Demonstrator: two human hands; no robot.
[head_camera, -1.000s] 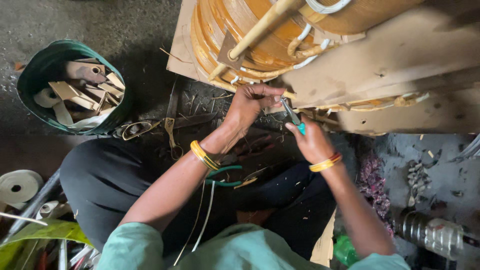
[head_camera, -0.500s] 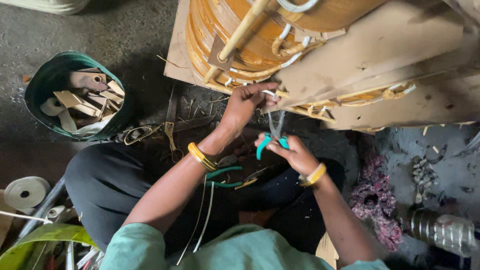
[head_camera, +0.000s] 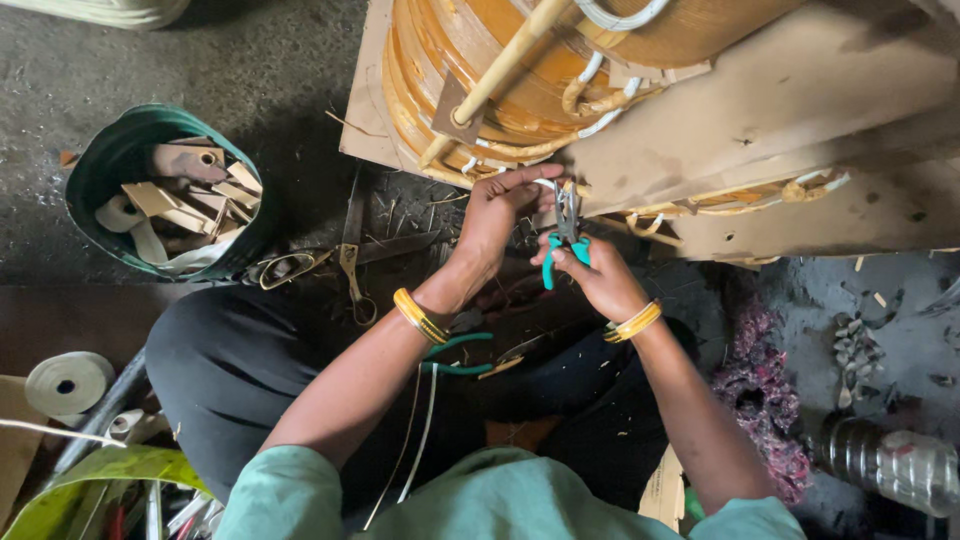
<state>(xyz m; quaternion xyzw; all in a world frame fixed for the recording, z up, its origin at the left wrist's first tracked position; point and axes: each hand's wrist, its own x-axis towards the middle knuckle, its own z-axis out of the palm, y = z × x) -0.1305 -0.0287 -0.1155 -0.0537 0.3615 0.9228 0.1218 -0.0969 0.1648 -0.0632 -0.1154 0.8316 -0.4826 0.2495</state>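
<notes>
both our hands meet below the large amber wound coil (head_camera: 470, 70): right hand (head_camera: 600, 280) grips teal-handled steel pliers (head_camera: 565, 235), left hand (head_camera: 500, 210) pinches thin white tape (head_camera: 545, 184).

The big wound coil (head_camera: 480, 90) stands on a board (head_camera: 365, 110) on the floor, at the top of the view. Just below the coil, the left hand (head_camera: 495, 215) and the right hand (head_camera: 600, 280) meet, and the pliers (head_camera: 565, 235) are in the right hand, pointing up to the coil. To the left stands a bucket (head_camera: 110, 190) with scrap pieces inside. A tape roll (head_camera: 68, 383) lies at the lower left. A bottle (head_camera: 890, 465) lies at the lower right.
</notes>
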